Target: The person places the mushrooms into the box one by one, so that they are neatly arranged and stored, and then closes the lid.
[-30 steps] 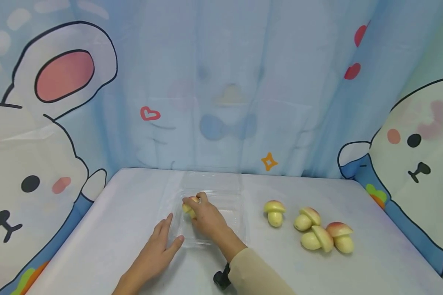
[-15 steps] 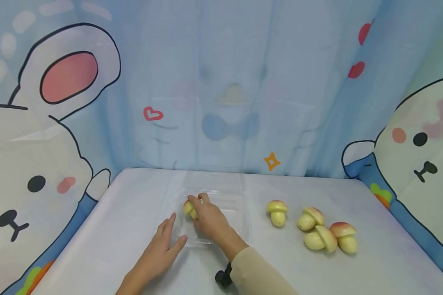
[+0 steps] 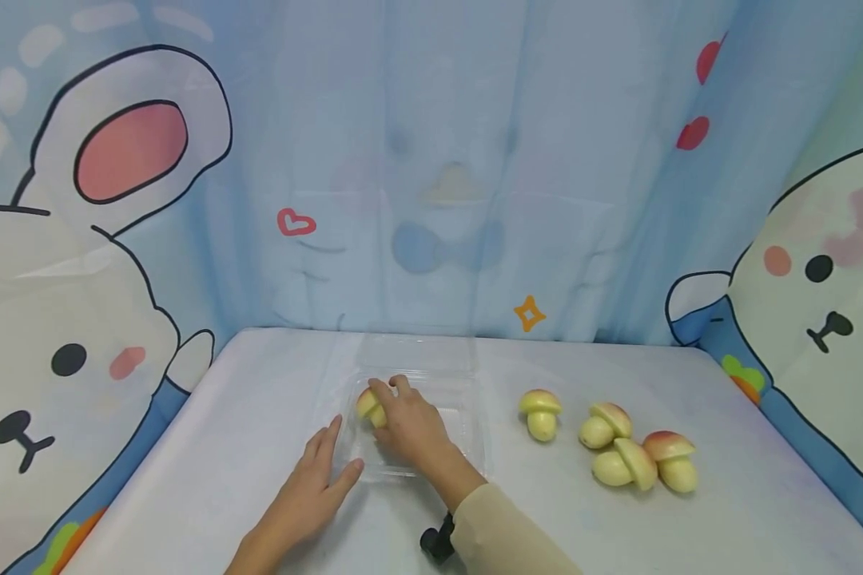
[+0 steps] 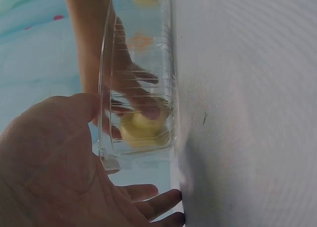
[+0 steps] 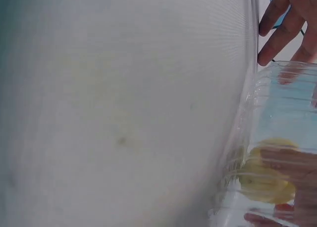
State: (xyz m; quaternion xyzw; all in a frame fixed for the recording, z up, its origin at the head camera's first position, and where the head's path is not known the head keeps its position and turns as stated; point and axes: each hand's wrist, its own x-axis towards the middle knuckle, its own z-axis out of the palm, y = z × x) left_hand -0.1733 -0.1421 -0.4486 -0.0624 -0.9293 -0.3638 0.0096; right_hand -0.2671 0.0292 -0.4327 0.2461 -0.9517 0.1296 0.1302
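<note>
A clear plastic box (image 3: 463,435) stands on the table with its lid (image 3: 420,350) folded back. Inside its left part lies a yellow mushroom (image 3: 371,409) with a reddish cap. My right hand (image 3: 413,427) reaches in from the right, thumb and fingers about the mushroom; through the box wall in the left wrist view, its fingertips touch the mushroom (image 4: 143,130). The palm hides part of the mushroom in the head view. My left hand (image 3: 305,487) is spread beside the box's left front corner, thumb at the rim, holding nothing.
To the right of the box one mushroom (image 3: 541,415) stands alone. Further right, three more mushrooms (image 3: 640,459) lie in a group. A small black object (image 3: 437,541) shows by the right sleeve (image 3: 507,531). A printed curtain (image 3: 431,160) hangs behind the table.
The right hand has shifted slightly to the right relative to the mushroom, so more of the mushroom shows. The left hand stays beside the box. The head view has swung slightly.
</note>
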